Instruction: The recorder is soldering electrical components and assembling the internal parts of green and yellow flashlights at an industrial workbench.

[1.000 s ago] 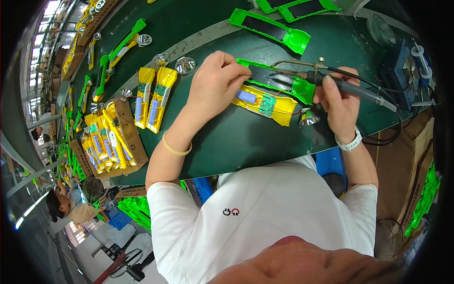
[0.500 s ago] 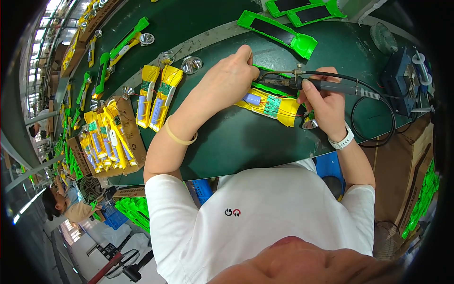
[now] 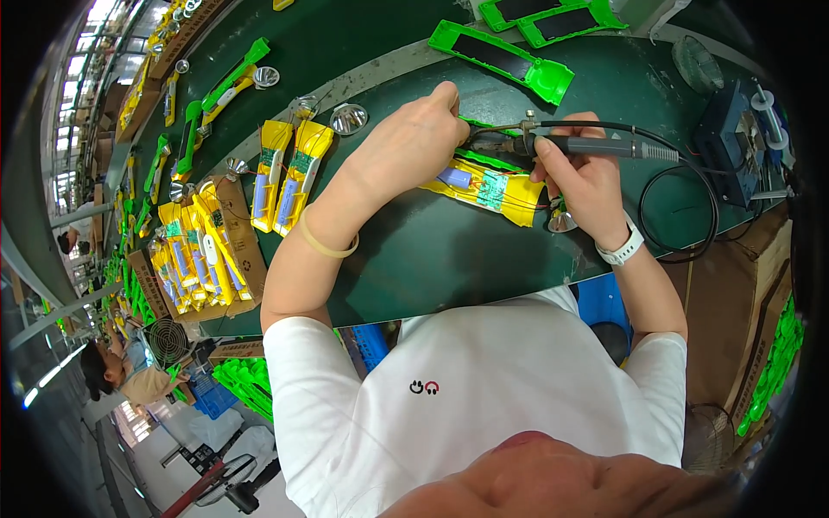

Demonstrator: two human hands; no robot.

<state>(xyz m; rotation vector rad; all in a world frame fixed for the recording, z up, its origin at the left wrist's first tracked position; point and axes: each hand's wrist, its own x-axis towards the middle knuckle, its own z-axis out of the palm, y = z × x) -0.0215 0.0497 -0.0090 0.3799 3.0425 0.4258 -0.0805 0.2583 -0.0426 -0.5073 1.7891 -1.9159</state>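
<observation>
My right hand (image 3: 580,164) is closed around the grey handle of a soldering iron (image 3: 617,148), with a black feed tube fixed along it. The iron points left into a green plastic housing (image 3: 494,161), where its tip is hard to make out. My left hand (image 3: 414,142) bends over the housing's left end with its fingers curled in; what they hold is hidden. Just nearer to me lies a yellow shell (image 3: 518,200) with a blue cell and a green circuit board. Wires run from it to a small silver reflector (image 3: 561,222) below my right hand.
Two yellow shells (image 3: 298,177) with reflectors lie left of my left forearm, beside a cardboard box (image 3: 246,229) of similar shells. Green housings with dark panels (image 3: 501,62) lie at the back. A blue soldering station (image 3: 725,142) and looped cable (image 3: 715,211) stand right.
My right hand and the soldering iron have shifted slightly left, closer to my left hand. My left hand keeps its place and grip.
</observation>
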